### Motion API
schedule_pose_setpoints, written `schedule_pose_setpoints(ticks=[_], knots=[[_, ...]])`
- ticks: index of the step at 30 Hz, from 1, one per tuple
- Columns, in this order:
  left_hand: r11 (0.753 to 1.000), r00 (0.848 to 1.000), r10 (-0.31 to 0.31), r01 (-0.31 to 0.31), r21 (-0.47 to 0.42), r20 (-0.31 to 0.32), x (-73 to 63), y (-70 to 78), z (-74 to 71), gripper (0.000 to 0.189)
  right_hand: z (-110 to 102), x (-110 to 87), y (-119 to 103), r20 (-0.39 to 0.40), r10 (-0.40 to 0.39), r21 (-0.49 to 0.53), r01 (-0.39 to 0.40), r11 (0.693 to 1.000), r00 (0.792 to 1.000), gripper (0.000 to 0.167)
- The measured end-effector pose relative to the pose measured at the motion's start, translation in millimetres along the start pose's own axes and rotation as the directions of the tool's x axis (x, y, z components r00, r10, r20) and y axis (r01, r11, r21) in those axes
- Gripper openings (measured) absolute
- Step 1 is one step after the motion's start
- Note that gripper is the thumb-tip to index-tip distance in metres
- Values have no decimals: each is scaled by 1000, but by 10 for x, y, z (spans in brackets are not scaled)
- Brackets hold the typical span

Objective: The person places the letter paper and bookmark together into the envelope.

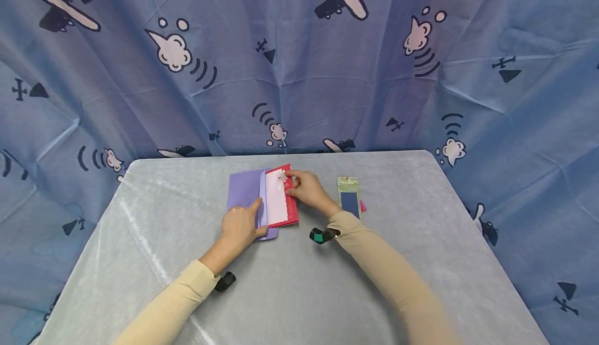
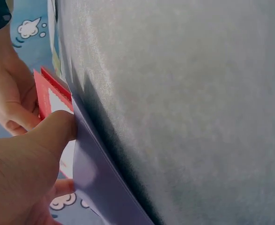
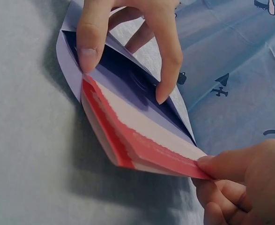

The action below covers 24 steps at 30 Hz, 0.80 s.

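A purple envelope [image 1: 243, 186] lies toward the table's far side with its mouth facing right. Partly inside it is a red and white greeting card [image 1: 277, 204], its red edge sticking out. The left hand [image 1: 237, 225] holds the envelope at its mouth; in the right wrist view its thumb [image 3: 89, 47] presses near the mouth's corner and its index finger [image 3: 167, 70] reaches to the inner side. The right hand [image 1: 309, 191] pinches the outer edge of the card between thumb and fingers. The card's far end is hidden within the envelope.
To the right of the right hand lies a small green item [image 1: 348, 183] with a dark blue panel and a pink tassel [image 1: 363, 206]. Grey cloth covers the table [image 1: 290, 293]. Behind its far edge hangs a blue curtain [image 1: 299, 48] printed with planes.
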State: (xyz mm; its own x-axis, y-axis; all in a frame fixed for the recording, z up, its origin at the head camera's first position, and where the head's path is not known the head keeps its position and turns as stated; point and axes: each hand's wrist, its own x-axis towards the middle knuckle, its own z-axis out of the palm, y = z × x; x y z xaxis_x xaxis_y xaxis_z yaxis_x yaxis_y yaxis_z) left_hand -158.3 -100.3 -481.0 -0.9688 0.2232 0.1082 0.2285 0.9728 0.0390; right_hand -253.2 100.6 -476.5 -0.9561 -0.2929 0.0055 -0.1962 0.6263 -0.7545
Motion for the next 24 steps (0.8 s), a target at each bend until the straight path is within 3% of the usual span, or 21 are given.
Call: schedule_pose_setpoints(ticks=[12,24], knots=[[1000,997,-3,4,-9,73,27,-11,-24,76,70,36,-42,2,12,-10,-12,1000,1000,52],[999,985,9,-1,-49,170,63,-45,-97,83,130,35,-49,-6,26,6,-26,1000,1000,52]])
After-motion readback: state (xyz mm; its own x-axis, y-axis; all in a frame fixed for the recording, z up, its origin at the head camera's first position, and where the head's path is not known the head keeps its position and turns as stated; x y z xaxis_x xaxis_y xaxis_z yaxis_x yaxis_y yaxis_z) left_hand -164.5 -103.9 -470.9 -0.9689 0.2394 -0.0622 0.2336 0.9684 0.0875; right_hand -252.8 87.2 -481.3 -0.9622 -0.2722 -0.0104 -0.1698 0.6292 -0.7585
